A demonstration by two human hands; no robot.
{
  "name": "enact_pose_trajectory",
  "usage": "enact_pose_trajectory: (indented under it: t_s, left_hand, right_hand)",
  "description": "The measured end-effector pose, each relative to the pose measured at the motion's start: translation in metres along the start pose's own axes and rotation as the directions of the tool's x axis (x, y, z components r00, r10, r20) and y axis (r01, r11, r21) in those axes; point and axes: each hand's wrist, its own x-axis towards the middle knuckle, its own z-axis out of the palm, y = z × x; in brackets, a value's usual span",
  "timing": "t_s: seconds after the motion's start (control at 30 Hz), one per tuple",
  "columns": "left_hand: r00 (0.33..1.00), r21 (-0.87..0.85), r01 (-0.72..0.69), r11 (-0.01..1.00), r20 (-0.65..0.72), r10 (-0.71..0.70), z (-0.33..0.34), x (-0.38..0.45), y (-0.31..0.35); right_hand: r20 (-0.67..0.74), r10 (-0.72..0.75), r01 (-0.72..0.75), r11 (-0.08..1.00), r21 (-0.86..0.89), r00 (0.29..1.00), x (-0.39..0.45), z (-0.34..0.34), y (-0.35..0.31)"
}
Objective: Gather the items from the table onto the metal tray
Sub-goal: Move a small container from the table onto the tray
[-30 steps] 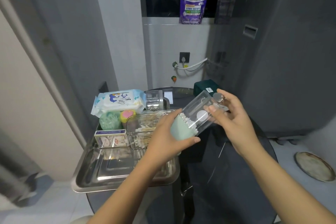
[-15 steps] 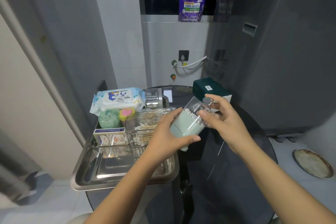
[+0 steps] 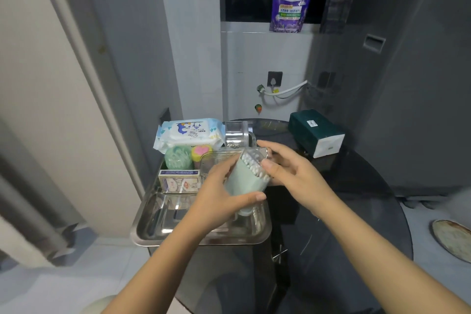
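Note:
My left hand (image 3: pixel 219 199) grips a clear tub of mint-green cotton swabs (image 3: pixel 248 178), held tilted above the right side of the metal tray (image 3: pixel 163 234). My right hand (image 3: pixel 288 171) holds the tub's clear lid end with thumb and fingers. On the tray lie a wet-wipes pack (image 3: pixel 190 132), a green round container (image 3: pixel 178 158), a pink and yellow item (image 3: pixel 201 151), a small printed box (image 3: pixel 178 182) and a clear box of swabs (image 3: pixel 216 160), partly hidden by my left hand. A dark green tissue box (image 3: pixel 316 131) lies on the black table (image 3: pixel 344 211).
A clear plastic container (image 3: pixel 237 132) stands behind the tray. A detergent pouch (image 3: pixel 291 1) sits on the window ledge. A round plate (image 3: pixel 453 239) lies on the floor at right. Walls close in at left and right.
Both hands have brought the swab tub left and lower, from over the table to above the tray's right side, and its clear lid has closed down over the swabs. The tissue box is now uncovered.

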Motion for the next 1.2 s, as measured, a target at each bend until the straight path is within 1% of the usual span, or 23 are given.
enact_pose_trajectory:
  t_s: [0.07,0.2,0.3,0.4,0.43,0.5,0.57,0.63,0.67,0.73,0.8,0.93,1.07,1.2]
  left_hand:
    - [0.999,-0.007,0.023,1.000,0.032,-0.023,-0.016,-0.013,-0.007]
    - [0.986,-0.035,0.114,0.993,0.127,-0.109,-0.036,-0.027,-0.029]
    - [0.973,0.002,0.171,0.985,0.158,-0.169,-0.048,-0.035,-0.045]
    - [0.953,0.085,0.218,0.972,0.196,-0.231,-0.061,-0.043,-0.057]
    - [0.953,0.116,0.214,0.970,0.195,-0.233,-0.063,-0.043,-0.060]
    - [0.960,0.171,0.205,0.964,0.159,-0.232,-0.070,-0.046,-0.065]
    - [0.964,0.197,0.221,0.955,0.101,-0.244,-0.077,-0.049,-0.068]
    - [0.961,0.134,0.264,0.955,0.055,-0.273,-0.086,-0.052,-0.072]
    - [0.958,0.097,0.282,0.954,0.031,-0.286,-0.090,-0.054,-0.072]
    - [0.952,0.048,0.305,0.951,-0.024,-0.304,-0.100,-0.057,-0.074]
    - [0.951,0.036,0.305,0.952,-0.062,-0.303,-0.107,-0.061,-0.073]
    - [0.957,0.128,0.279,0.952,-0.120,-0.264,-0.122,-0.069,-0.071]
    - [0.952,0.118,0.294,0.948,-0.125,-0.280,-0.129,-0.072,-0.069]
    - [0.941,0.097,0.326,0.940,-0.128,-0.313,-0.129,-0.075,-0.070]
  right_hand:
    - [0.055,0.004,-0.003,1.000,-0.028,0.998,-0.001,0.013,0.000]
    - [0.131,0.003,0.018,0.988,-0.153,0.991,-0.002,0.040,0.004]
    - [0.135,0.049,-0.019,0.976,-0.216,0.990,0.002,0.063,0.011]
    - [0.121,0.115,-0.082,0.963,-0.255,0.986,0.004,0.086,0.013]
    - [0.110,0.139,-0.108,0.962,-0.251,0.984,0.003,0.091,0.013]
    - [0.099,0.196,-0.170,0.960,-0.223,0.976,0.004,0.106,0.013]
    - [0.107,0.276,-0.259,0.955,-0.146,0.955,0.005,0.120,0.011]
    - [0.128,0.344,-0.341,0.939,-0.049,0.930,0.007,0.132,0.008]
    - [0.131,0.363,-0.362,0.932,-0.029,0.923,0.009,0.136,0.007]
    - [0.142,0.374,-0.377,0.926,-0.011,0.916,0.013,0.145,0.005]
    - [0.160,0.379,-0.388,0.921,0.024,0.911,0.016,0.154,0.003]
    - [0.175,0.375,-0.393,0.916,0.080,0.910,0.022,0.173,-0.001]
    - [0.158,0.364,-0.378,0.923,0.069,0.918,0.026,0.184,-0.003]
    - [0.146,0.385,-0.396,0.917,0.052,0.911,0.026,0.185,-0.003]
